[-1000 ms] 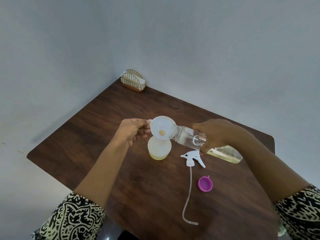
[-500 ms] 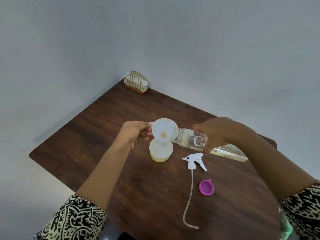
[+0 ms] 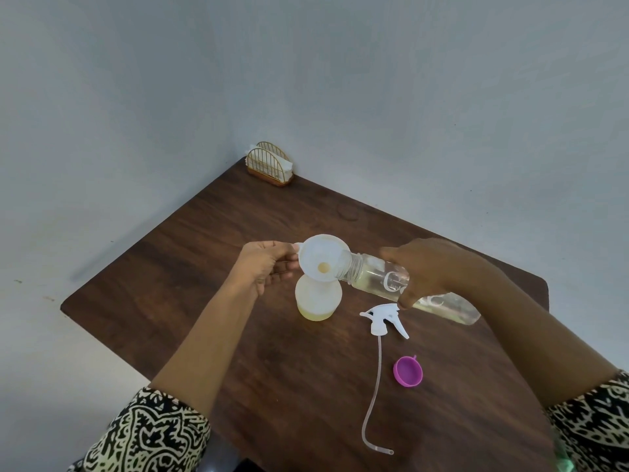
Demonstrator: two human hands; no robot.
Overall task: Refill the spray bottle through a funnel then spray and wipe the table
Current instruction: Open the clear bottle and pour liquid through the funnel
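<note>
In the head view, my left hand [image 3: 262, 265] pinches the funnel [image 3: 321, 258] in its fingers; it sits in the spray bottle [image 3: 318, 301], upright mid-desk [image 3: 177, 274]. My right hand [image 3: 432, 267] fingers grasp the tilted refill bottle [image 3: 369, 274], mouth at the funnel rim. Sprayer [image 3: 383, 320] and cap [image 3: 407, 371] lie nearby.

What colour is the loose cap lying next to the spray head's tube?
Purple-magenta. The cap lies open side up on the table; the head view shows it.

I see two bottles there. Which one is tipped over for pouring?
The clear bottle in the right hand, tipped nearly sideways, mouth over the funnel. The frosted bottle stands upright on the table under that funnel.
</note>
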